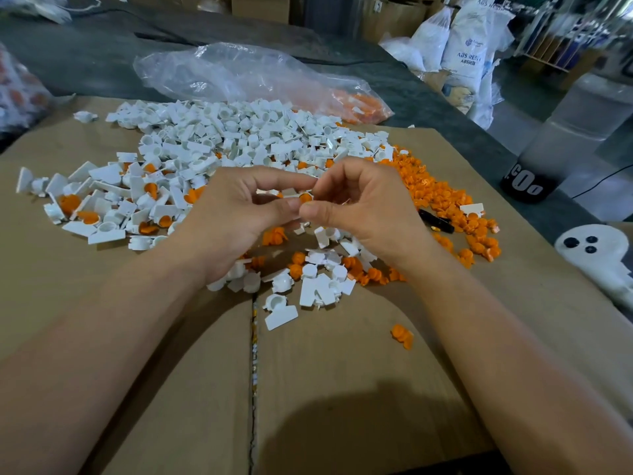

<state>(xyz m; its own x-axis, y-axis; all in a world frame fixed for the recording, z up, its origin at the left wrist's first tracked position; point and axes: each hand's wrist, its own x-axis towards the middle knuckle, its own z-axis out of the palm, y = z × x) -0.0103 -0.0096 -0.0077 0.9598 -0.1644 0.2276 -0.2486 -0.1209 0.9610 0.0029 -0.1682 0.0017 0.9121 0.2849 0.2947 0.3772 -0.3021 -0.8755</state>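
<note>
Head view: I see the left hand [239,209] pinching a white piece [288,201] and the right hand [359,207] pinching an orange cap [306,197] against it, both held above the cardboard [342,371], probably to press them together.

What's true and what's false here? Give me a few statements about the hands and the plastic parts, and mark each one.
1. The left hand and right hand pinch a small orange piece between their fingertips. True.
2. The white parts lie in a blue tray. False: they lie loose on the cardboard.
3. The clear plastic bag behind the pile holds orange pieces at one end. True.
4. The loose orange heap lies on the left hand's side. False: it is mostly on the right hand's side.
</note>
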